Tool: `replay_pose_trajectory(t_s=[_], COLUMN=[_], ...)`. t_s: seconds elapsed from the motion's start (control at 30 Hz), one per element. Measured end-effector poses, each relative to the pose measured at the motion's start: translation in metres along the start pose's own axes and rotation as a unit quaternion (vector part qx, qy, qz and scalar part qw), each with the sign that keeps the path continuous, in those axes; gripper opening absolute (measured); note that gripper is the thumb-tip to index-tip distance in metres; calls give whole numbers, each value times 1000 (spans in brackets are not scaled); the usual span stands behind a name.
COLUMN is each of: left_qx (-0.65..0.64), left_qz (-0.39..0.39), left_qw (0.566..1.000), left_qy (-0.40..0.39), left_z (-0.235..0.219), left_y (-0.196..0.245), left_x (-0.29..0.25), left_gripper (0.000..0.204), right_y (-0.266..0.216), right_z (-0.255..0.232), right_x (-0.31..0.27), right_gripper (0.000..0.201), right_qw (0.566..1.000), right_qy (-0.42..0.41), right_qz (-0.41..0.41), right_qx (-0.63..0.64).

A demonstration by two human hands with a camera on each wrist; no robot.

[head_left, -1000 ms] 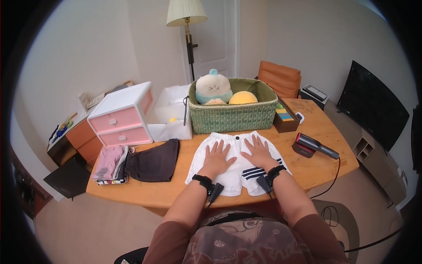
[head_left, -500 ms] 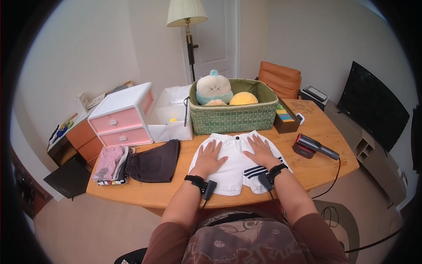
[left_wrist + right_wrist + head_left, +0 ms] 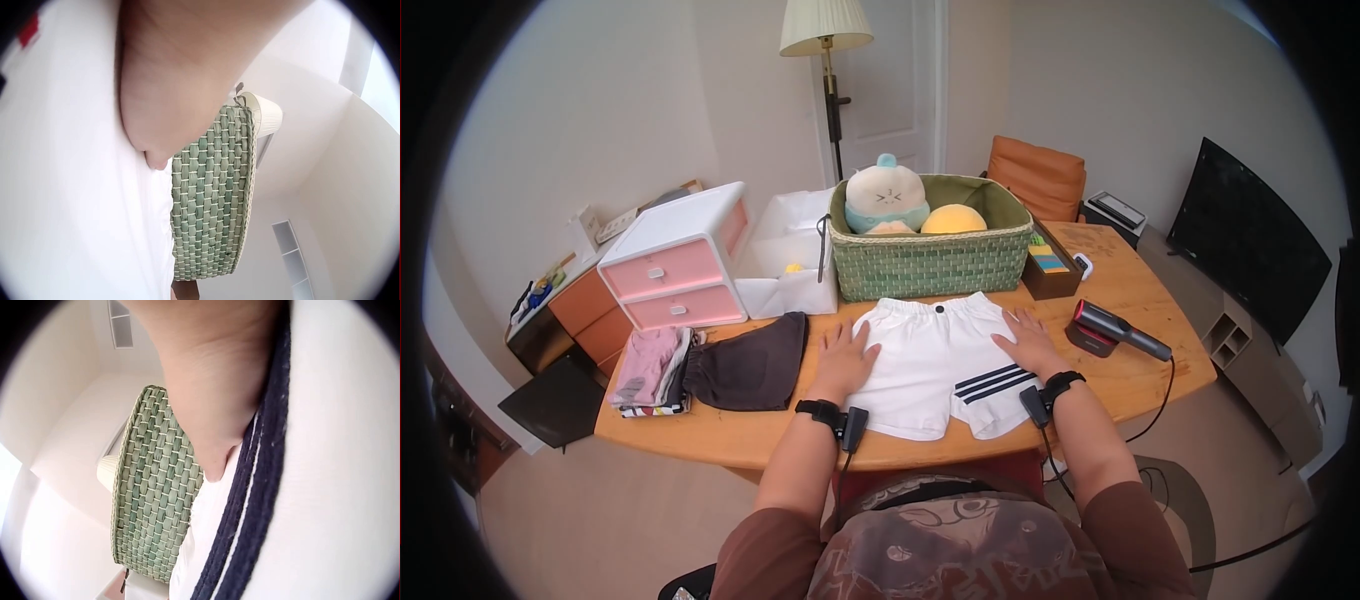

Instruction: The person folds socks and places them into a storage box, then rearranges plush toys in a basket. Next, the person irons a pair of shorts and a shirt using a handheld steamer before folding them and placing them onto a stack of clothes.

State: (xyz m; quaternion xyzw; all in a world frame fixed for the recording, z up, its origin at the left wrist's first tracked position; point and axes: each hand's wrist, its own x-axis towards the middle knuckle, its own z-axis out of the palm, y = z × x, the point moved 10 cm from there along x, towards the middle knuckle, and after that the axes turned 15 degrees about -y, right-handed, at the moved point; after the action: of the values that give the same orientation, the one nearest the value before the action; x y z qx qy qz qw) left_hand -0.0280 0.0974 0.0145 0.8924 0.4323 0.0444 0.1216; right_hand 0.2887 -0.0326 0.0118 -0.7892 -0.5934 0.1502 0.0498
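White shorts (image 3: 915,365) with dark stripes on one leg lie flat on the wooden table, waistband toward the basket. The left hand (image 3: 843,362) rests palm down at their left edge, fingers straight and spread, thumb on the cloth. At the right edge, the right hand (image 3: 1032,345) lies flat in the same way, above the stripes. In the left wrist view the left hand (image 3: 181,75) touches white cloth (image 3: 81,187); the right wrist view has the right hand (image 3: 212,381) against the cloth beside a dark stripe (image 3: 250,512).
Dark folded shorts (image 3: 750,365) and a clothes pile (image 3: 652,370) lie to the left. Behind stand a pink-fronted drawer unit (image 3: 672,268), a white bin (image 3: 788,298) and a green woven basket (image 3: 935,268) with plush toys. At right are a brown box (image 3: 1050,283) and a corded handheld device (image 3: 1115,328).
Both hands have slid apart from the middle of the white shorts to their outer edges, the left hand leftward and the right hand rightward. The stripes are more exposed.
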Motion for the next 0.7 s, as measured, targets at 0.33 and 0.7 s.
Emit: replay_pose_trajectory(t_s=[0.33, 0.7], left_qx=[-62, -107], left_qz=[-28, -10], left_qw=[995, 989], left_qy=[79, 102], left_z=[-7, -14], left_y=[-22, -25], left_x=[2, -1], left_gripper=[44, 48], right_y=[31, 13], right_z=[-14, -25], right_x=[-3, -23], right_gripper=[44, 40], right_qw=[967, 966], right_qy=[200, 207], right_qz=[-29, -60], right_qx=[154, 144])
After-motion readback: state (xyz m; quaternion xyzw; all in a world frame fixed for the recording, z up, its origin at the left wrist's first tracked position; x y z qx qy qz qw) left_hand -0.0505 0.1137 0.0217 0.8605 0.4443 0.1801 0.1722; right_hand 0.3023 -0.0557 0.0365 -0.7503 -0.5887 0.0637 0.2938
